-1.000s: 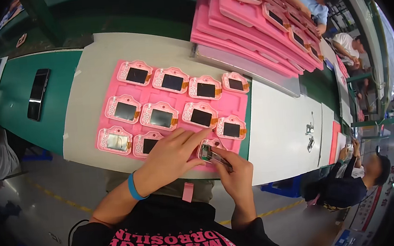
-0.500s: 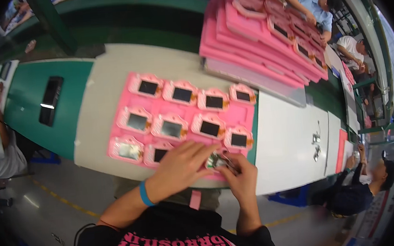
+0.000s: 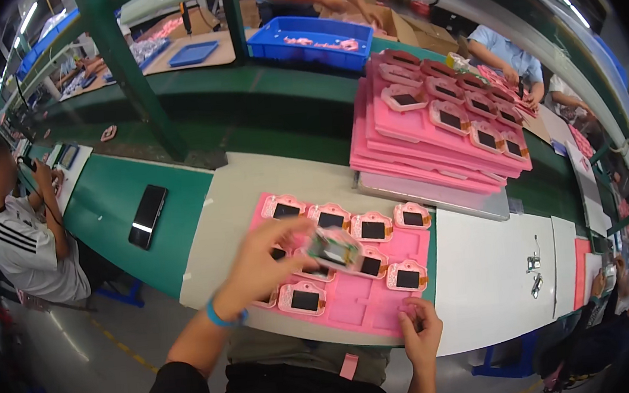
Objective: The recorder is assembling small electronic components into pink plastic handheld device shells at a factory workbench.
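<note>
With my left hand [image 3: 261,267], half-curled fingers hold the blurred device [image 3: 335,248] above the pink tray [image 3: 347,311], while my right hand [image 3: 424,330] bends at its edge, grip unclear; probably light, stiff and fragile, the device wants rim-only holding.

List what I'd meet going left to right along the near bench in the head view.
Black phone, left grip, blurred device held in it, right grip, small metal parts, red strip.
</note>
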`<state>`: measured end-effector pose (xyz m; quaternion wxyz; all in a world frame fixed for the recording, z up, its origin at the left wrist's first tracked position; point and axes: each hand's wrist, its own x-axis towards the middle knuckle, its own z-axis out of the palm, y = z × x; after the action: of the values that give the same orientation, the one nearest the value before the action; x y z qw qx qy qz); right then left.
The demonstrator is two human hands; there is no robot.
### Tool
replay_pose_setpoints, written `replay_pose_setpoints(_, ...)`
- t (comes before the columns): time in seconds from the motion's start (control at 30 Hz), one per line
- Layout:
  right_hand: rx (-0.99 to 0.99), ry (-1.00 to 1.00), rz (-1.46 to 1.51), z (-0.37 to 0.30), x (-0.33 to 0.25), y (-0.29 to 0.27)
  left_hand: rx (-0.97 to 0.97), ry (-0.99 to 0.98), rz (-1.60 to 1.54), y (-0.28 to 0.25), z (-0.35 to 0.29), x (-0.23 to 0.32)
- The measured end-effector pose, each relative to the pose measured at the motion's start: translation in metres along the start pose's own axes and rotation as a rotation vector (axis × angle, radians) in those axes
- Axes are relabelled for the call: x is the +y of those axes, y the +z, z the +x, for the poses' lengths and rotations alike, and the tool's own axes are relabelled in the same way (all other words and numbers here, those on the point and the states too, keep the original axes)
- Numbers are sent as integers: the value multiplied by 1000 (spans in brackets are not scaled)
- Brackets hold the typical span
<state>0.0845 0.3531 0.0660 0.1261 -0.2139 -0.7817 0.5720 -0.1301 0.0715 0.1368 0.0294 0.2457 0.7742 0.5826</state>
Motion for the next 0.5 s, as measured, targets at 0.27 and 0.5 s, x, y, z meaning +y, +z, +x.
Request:
replay_pose_setpoints(0.27, -32, -74, -102, 7, -6, -16, 198, 35, 91, -163, 168, -222)
replay_pose_setpoints(0.5, 658, 55, -492, 40, 38, -179, 235, 105, 708, -124, 182, -210)
